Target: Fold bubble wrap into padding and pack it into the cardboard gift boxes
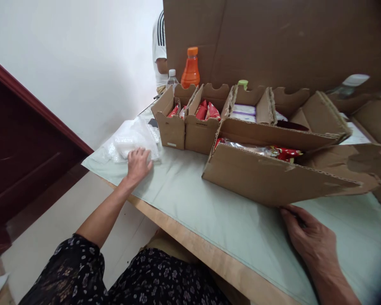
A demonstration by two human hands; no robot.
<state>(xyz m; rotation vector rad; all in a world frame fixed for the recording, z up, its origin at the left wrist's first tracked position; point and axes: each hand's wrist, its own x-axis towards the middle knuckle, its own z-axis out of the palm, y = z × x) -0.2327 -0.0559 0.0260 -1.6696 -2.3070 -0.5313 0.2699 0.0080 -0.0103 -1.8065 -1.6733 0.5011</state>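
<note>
1. Our bubble wrap (131, 137) lies on the cloth-covered table (178, 186), under our left hand (139, 163), its fingers slightly bent and open.
2. Our right hand (314, 237) is at the front cardboard box's (273, 173) lower edge, fingers curled; we cannot tell whether they grip.
3. Behind stand more boxes (200, 133) and an orange bottle (191, 72).

One orange bottle (191, 74), two white caps (172, 72) (356, 79)

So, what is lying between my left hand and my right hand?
Pale green cloth lies between the left hand and right hand, along the near cardboard box, in the head view.
</note>
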